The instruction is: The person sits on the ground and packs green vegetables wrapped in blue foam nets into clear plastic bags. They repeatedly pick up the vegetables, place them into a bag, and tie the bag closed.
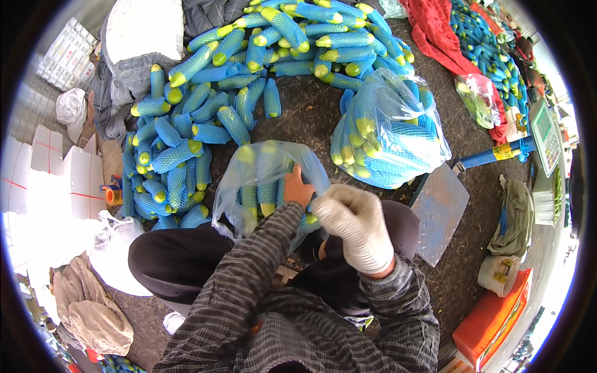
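Between the knees stands a clear plastic bag (233,179) with several green squashes in blue foam net sleeves (249,198) upright inside. My left hand (297,187), bare, reaches into the bag's mouth; its fingertips are partly hidden by plastic and squashes, and what it touches there cannot be told. My right hand (352,224), in a white knitted glove, grips the bag's rim on the right side. A fuller clear bag of sleeved squashes (392,135) rests on the floor beyond the right knee. A large pile of sleeved squashes (177,156) curves around the left and far sides.
At right lie a metal scale platform (440,212) with a blue post (489,156), a scale display (545,135), a white bucket (499,275) and an orange box (489,321). White cartons (84,182) and a white plastic bag (119,252) are at left. Red cloth (433,37) lies beyond.
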A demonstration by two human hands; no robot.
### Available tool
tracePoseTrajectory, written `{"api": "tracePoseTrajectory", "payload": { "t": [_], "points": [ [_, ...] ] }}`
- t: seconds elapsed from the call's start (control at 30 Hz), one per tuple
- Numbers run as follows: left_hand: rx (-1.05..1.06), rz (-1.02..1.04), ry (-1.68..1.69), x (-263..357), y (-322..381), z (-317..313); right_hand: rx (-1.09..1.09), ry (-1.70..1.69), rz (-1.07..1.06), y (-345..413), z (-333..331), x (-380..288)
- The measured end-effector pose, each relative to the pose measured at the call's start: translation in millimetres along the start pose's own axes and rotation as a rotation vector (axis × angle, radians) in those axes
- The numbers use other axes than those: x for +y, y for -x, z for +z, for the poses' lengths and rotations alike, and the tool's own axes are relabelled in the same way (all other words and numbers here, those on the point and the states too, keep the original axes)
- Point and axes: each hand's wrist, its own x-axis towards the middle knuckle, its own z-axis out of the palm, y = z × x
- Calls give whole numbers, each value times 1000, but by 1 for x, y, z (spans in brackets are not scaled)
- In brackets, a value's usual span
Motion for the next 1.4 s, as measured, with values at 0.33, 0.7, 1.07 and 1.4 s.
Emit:
{"api": "tracePoseTrajectory", "payload": {
  "t": [0.33,0.7,1.07,1.4],
  "points": [
    [-8,115,-415,-6,26,-15,-337,50,10,-27,22,-3],
    [8,133,-580,-6,36,-30,-443,137,-89,-45,41,-1],
    [-38,88,-789,32,-45,-32,-4,-562,-105,-37,21,6],
    [-592,122,-615,220,115,-171,119,-441,-120,-6,2,-3]
  ]
}}
